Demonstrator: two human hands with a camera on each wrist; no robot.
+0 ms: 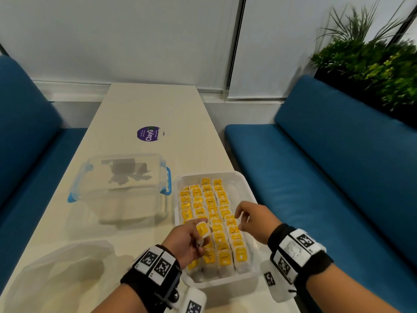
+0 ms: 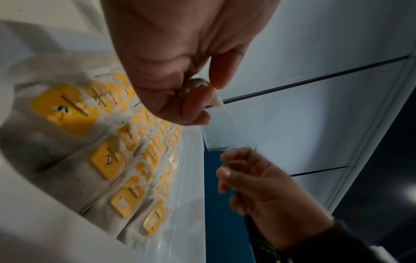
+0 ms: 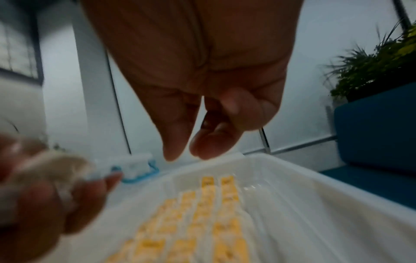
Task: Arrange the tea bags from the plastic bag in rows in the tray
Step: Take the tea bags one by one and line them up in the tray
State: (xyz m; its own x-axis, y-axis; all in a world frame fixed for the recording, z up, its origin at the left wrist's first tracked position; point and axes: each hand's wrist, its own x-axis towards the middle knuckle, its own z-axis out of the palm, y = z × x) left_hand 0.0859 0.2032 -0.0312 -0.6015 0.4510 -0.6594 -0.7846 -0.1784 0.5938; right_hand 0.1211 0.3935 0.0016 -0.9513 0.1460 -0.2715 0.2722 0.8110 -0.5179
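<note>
Basically, left hand (image 1: 189, 239) pinches a tea bag (image 1: 203, 229), right hand (image 1: 253, 221) loosely curled, empty; seat it upright in the tray (image 1: 246, 184) row just below the fingertips.

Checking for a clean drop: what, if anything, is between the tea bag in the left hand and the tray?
Nothing visible. The left hand holds the tea bag over the tray; the right hand hovers apart.

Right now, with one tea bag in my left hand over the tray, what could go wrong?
The left hand pinches the tea bag only lightly above the tray, so it could slip and land crooked on the packed rows. The right hand hovers close over the rows; a brush might knock standing bags askew.
</note>
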